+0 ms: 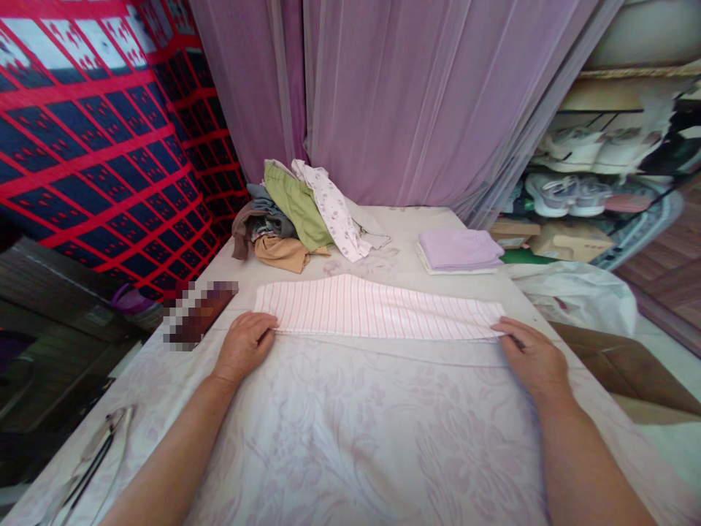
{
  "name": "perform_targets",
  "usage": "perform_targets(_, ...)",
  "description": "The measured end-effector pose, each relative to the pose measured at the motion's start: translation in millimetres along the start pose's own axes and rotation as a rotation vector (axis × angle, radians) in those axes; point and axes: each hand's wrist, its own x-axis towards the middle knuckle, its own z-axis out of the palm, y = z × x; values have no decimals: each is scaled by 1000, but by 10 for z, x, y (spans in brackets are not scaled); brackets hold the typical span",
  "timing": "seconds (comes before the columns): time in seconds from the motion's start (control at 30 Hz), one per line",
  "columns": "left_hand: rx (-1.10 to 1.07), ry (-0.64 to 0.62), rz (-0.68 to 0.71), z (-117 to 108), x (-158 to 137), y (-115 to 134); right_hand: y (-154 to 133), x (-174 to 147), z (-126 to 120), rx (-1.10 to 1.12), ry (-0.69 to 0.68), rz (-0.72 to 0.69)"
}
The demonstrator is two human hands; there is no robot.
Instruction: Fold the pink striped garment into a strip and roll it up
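- Floral cloth (372, 431), spread beneath everything here.
- Striped garment (372, 310) (white and pink), lying flat, lengthwise between the hands.
- Clothes heap (301, 212), rumpled, beyond its left half.
- Folded lilac stack (460, 250), beyond its right end.
- Left hand (246, 343) and right hand (531, 358), each grasping a near corner of the garment.

The left hand (249, 343) is gripping the near left corner of a pink-striped garment (377, 310), and the right hand (531, 354) is pinching its right end; the garment is lying spread sideways across a pale floral cloth (361, 431). Beyond it, a loose clothes heap (299, 212) is resting at the left, a folded lilac fabric (460, 250) is lying at the right, and a purple curtain (394, 109) is hanging behind.
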Motion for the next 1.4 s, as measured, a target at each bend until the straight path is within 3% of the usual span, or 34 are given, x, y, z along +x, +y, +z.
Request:
perform_targets(0.2, -24, -6, -30, 9, 7, 14, 68, -21, 49, 8, -34, 7)
perform_targets(0.57, -143, 43, -45, 41, -3, -56, -116, -23, -8, -3, 80, 70)
perform_targets(0.87, -201, 38, -47, 56, -13, -69, 18, -40, 45, -43, -18, 44)
perform_targets(1.0, -294, 189, -211, 77, -49, -134, 47, -47, 30, -55, -33, 109)
perform_targets(1.1, -289, 256, -223, 62, -63, -186, 55, -49, 17, -50, -46, 127)
perform_targets(1.4, -97, 89, -124, -35, -87, -258, 101, -45, 63, -37, -15, 133)
